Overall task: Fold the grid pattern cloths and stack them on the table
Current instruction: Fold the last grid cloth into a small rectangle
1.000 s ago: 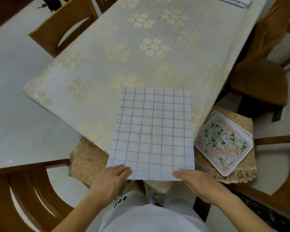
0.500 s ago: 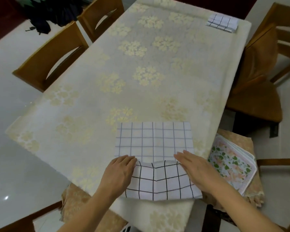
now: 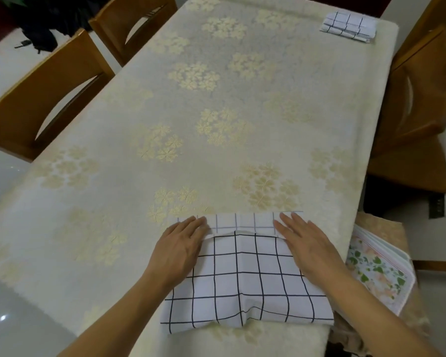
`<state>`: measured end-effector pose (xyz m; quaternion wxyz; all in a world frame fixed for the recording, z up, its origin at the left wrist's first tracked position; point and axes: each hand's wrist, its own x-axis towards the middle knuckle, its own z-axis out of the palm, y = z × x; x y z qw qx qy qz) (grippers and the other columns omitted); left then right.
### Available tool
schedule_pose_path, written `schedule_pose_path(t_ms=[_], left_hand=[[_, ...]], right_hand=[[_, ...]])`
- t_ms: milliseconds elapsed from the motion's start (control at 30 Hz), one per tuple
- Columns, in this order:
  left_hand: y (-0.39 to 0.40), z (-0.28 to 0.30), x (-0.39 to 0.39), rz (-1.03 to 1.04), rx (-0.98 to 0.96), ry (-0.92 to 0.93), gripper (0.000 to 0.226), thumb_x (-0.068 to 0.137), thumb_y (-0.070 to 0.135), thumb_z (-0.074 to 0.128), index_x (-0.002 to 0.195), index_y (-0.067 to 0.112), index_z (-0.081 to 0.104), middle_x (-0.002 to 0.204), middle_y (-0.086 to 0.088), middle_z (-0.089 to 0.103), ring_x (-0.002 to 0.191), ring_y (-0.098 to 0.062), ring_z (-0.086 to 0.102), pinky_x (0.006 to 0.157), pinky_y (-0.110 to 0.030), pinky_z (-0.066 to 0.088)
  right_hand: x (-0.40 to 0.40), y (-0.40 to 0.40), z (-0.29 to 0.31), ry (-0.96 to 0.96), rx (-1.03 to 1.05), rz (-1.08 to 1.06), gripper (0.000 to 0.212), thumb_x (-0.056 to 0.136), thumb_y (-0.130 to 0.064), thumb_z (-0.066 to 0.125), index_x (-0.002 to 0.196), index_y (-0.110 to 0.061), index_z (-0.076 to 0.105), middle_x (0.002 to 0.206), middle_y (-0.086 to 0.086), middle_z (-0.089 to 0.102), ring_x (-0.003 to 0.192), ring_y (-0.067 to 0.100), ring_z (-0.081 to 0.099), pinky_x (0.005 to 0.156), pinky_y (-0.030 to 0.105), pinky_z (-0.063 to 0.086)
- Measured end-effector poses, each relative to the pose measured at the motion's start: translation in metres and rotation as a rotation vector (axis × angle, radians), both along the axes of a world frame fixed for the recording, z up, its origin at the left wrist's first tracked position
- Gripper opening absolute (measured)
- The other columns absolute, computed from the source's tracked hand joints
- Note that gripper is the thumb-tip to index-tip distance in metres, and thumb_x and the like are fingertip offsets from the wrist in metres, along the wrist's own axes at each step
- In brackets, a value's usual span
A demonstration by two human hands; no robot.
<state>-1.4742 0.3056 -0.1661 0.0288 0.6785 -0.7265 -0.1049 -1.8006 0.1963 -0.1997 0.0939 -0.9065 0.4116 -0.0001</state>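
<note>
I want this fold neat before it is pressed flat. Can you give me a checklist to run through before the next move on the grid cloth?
1. Both hands on the grid cloth: ok, left hand and right hand lie flat on it.
2. Folded edge reaches far edge: not ok, a strip still shows beyond it.
3. Folded layer smooth: not ok, a ridge runs down the middle.
4. Near edge on the table: ok.
5. Folded stack waiting at far corner: ok.
6. Side edges aligned: cannot tell, hands cover them.

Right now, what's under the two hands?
The left hand and right hand lie flat on the checked cloth, folded over itself. Its layers cover the tablecloth underneath, so that part is hidden.
</note>
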Motion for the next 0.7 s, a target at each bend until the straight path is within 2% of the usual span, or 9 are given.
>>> schedule_pose_path(t_ms=[100, 333, 433, 533, 567, 633, 700], left_hand=[[-0.007, -0.005, 0.003, -0.001, -0.04, -0.02, 0.042, 0.097, 0.022, 0.039, 0.135, 0.018, 0.058, 0.143, -0.003, 0.056, 0.132, -0.025, 0.052, 0.106, -0.044, 0.045], [-0.024, -0.014, 0.009, -0.007, -0.072, -0.014, 0.045, 0.098, 0.018, 0.044, 0.142, 0.016, 0.051, 0.149, -0.001, 0.049, 0.139, -0.024, 0.044, 0.112, -0.044, 0.04], [-0.031, -0.02, 0.011, -0.013, -0.078, 0.003, 0.045, 0.097, 0.017, 0.045, 0.141, 0.014, 0.053, 0.149, -0.003, 0.049, 0.139, -0.025, 0.044, 0.109, -0.045, 0.044], [-0.035, -0.025, 0.014, -0.019, -0.108, 0.011, 0.043, 0.097, 0.017, 0.047, 0.139, 0.015, 0.055, 0.148, -0.004, 0.05, 0.138, -0.027, 0.045, 0.106, -0.045, 0.046], [-0.036, -0.026, 0.014, -0.017, -0.123, 0.014, 0.041, 0.097, 0.018, 0.048, 0.137, 0.016, 0.056, 0.148, -0.005, 0.05, 0.137, -0.027, 0.046, 0.106, -0.045, 0.045], [-0.039, -0.027, 0.016, -0.003, -0.143, 0.001, 0.038, 0.099, 0.021, 0.048, 0.136, 0.019, 0.056, 0.147, -0.006, 0.051, 0.135, -0.028, 0.048, 0.108, -0.045, 0.041], [-0.043, -0.025, 0.017, 0.037, -0.148, -0.015, 0.037, 0.1, 0.024, 0.045, 0.136, 0.02, 0.055, 0.144, -0.006, 0.053, 0.131, -0.028, 0.05, 0.11, -0.046, 0.037]], right_hand=[[0.009, -0.009, -0.001, 0.051, -0.015, -0.034, 0.086, 0.08, -0.003, 0.079, 0.152, -0.024, 0.035, 0.159, -0.003, 0.028, 0.148, 0.014, 0.013, 0.119, 0.035, 0.012], [0.022, -0.025, -0.008, 0.162, -0.006, -0.107, 0.093, 0.084, -0.002, 0.074, 0.156, -0.03, 0.023, 0.164, -0.005, 0.019, 0.151, 0.012, 0.003, 0.12, 0.035, 0.007], [0.026, -0.029, -0.01, 0.144, -0.026, -0.114, 0.096, 0.08, 0.002, 0.075, 0.156, -0.028, 0.025, 0.163, -0.003, 0.023, 0.151, 0.015, 0.009, 0.121, 0.033, 0.005], [0.029, -0.032, -0.008, 0.133, -0.05, -0.111, 0.091, 0.082, 0.001, 0.074, 0.156, -0.026, 0.028, 0.163, 0.0, 0.025, 0.151, 0.019, 0.015, 0.12, 0.037, 0.01], [0.03, -0.033, -0.007, 0.12, -0.065, -0.109, 0.083, 0.087, -0.003, 0.07, 0.155, -0.025, 0.029, 0.163, 0.001, 0.026, 0.151, 0.021, 0.018, 0.12, 0.038, 0.011], [0.032, -0.036, -0.005, 0.072, -0.097, -0.127, 0.057, 0.101, -0.019, 0.049, 0.155, -0.024, 0.032, 0.161, 0.002, 0.028, 0.15, 0.021, 0.023, 0.12, 0.036, 0.008], [0.034, -0.038, -0.002, 0.039, -0.091, -0.168, 0.05, 0.105, -0.032, 0.03, 0.154, -0.022, 0.035, 0.16, 0.001, 0.031, 0.149, 0.018, 0.021, 0.122, 0.033, 0.003]])
